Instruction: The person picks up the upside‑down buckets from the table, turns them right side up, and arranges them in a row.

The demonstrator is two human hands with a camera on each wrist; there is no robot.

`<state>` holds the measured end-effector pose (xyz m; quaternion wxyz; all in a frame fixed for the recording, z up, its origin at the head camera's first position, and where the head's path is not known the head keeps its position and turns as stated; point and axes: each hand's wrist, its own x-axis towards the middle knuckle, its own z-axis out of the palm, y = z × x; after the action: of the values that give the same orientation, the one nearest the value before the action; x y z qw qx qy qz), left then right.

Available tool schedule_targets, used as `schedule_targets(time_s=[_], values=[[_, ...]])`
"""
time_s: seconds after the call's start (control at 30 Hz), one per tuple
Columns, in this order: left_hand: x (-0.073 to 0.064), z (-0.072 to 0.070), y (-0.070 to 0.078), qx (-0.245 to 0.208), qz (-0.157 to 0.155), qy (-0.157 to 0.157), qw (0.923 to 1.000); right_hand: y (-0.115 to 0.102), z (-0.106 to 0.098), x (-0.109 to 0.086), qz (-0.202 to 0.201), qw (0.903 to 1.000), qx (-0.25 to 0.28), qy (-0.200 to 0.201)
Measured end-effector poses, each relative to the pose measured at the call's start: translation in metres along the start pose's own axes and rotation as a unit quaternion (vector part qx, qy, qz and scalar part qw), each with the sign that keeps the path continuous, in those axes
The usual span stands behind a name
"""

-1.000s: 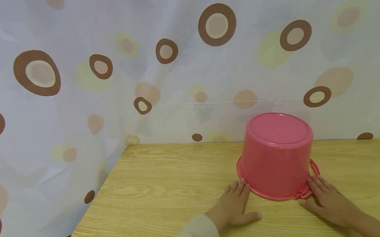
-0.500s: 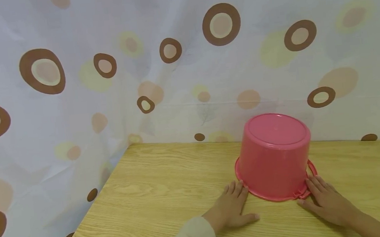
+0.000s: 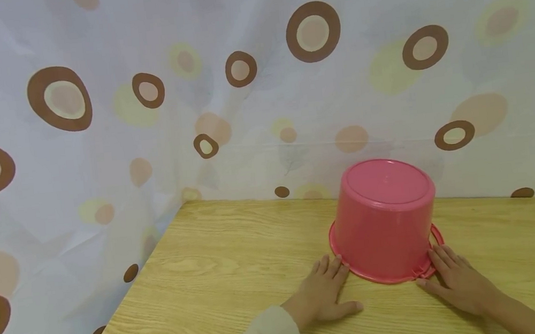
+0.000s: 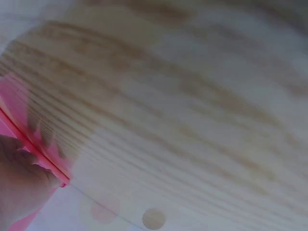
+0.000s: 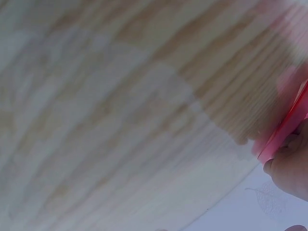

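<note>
A pink plastic bucket [image 3: 385, 231] stands upside down on the wooden table, its base facing up and its rim on the tabletop. Its pink handle [image 3: 437, 234] lies along the right side of the rim. My left hand [image 3: 323, 293] lies low with its fingers straight, fingertips at the rim's front left and thumb pointing right. At the front right, my right hand [image 3: 462, 282] has straight fingers against the rim beside the handle. In the left wrist view, part of the left hand [image 4: 24, 187] shows at the rim; the right hand [image 5: 291, 163] appears likewise in its view.
The wood-grain table [image 3: 237, 250] reaches back to a pale wall covering [image 3: 252, 104] with brown and yellow circles. More of that patterned covering runs along the left side. The tabletop reflects the light in both wrist views.
The bucket and both hands have shifted slightly left over the tabletop together, with the fingers kept at the rim. The head view has turned a little left.
</note>
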<state>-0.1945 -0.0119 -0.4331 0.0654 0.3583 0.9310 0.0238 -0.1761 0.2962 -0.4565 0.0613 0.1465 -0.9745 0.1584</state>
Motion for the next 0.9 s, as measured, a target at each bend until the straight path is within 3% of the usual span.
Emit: schedule_targets(time_s=[0.17,0.5,0.9], values=[[-0.002,0.0,0.001,0.002,-0.002,0.007,1.0,0.0,0.0,0.002,-0.01,0.9998,-0.012,0.01],[-0.004,0.003,-0.002,0.009,-0.011,0.009,0.9999,-0.006,0.0,0.006,-0.003,0.9999,0.011,-0.002],[-0.01,-0.002,-0.004,0.016,-0.018,-0.003,0.9997,-0.014,-0.001,0.01,-0.004,0.9998,0.017,-0.006]])
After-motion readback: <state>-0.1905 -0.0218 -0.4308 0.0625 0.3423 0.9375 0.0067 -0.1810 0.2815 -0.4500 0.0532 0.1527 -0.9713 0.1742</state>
